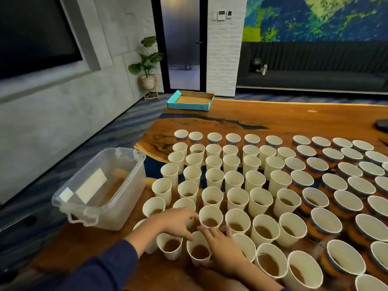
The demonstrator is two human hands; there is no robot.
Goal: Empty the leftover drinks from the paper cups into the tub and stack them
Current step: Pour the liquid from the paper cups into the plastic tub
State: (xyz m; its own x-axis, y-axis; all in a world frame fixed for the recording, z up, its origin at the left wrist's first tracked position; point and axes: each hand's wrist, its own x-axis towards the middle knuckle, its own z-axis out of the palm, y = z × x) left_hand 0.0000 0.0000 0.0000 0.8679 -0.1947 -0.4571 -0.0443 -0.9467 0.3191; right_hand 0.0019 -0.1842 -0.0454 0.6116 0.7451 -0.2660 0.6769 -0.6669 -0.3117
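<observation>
Dozens of upright paper cups [210,217], mouths up

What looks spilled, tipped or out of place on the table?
Nothing looks spilled. The white paper cups stand upright. Only the clear plastic tub is odd: it overhangs the wooden table's left edge.

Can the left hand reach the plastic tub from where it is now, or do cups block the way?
Probably yes. The tub stands open at the table's left edge, beside the left hand, with only a cup or two near the path.

dozens of paper cups [210,216], one tub [100,185]
</observation>
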